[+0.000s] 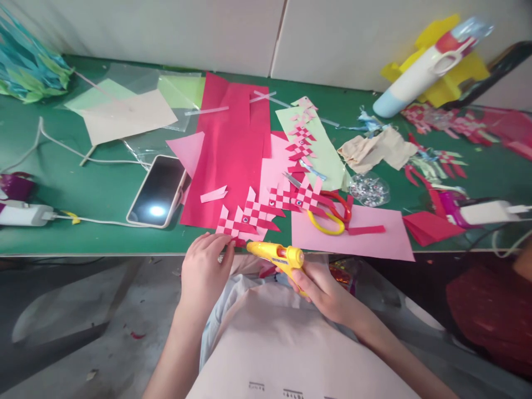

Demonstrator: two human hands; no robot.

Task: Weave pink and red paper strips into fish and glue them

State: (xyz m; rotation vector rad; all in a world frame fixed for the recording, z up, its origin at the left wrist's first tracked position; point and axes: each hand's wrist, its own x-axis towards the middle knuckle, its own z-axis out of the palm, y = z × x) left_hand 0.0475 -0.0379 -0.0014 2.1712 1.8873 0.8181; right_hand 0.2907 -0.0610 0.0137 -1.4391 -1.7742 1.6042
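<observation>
My right hand (320, 285) is wrapped round the handle of a yellow hot glue gun (276, 254), its nozzle pointing left. Close to that nozzle, at the table's front edge, my left hand (208, 260) pinches a small red paper piece (238, 242). Just beyond lie woven pink-and-red paper fish (253, 216) with stick-on eyes. Scissors (326, 221) with red and yellow handles rest to their right, partly under a woven fish. More small woven fish (302, 141) form a line on a light green sheet (326, 144).
Red paper sheets (226, 155) and a pink sheet (374, 244) lie on the green table (100, 238). A phone (158, 191) with cables is at left. A bag of googly eyes (369, 189), a beige cloth (376, 148) and a white bottle (419, 75) stand or lie at right.
</observation>
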